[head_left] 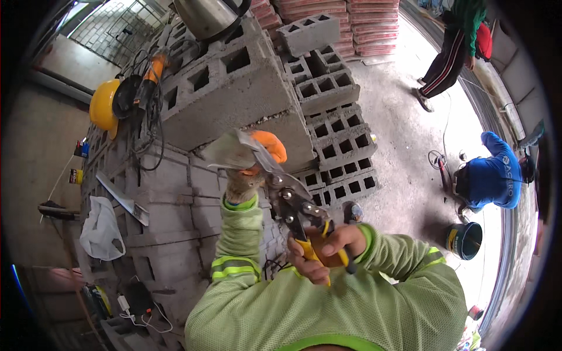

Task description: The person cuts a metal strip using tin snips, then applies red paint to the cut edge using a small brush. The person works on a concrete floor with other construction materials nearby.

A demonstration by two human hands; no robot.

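Observation:
My left hand [244, 182], in a glove with orange fingers, is closed around a thin, bent piece of grey sheet metal [225, 150]. Bare-skinned, my right hand [313, 257] grips the yellow and black handles of tin snips [287, 196]. The snips' dark, riveted head points up and left, and their blades reach the sheet metal beside the orange fingers. Whether the blades bite into the metal cannot be made out. Both hands are in front of my chest, over grey blocks.
Hollow concrete blocks [234, 108] are stacked ahead, with a metal kettle [208, 17] on top. An orange angle grinder [153, 70], yellow hard hat [105, 105] and white plastic bag [102, 231] are at left. At right, one person [489, 172] crouches near a bucket [463, 241]; another [451, 52] stands farther off.

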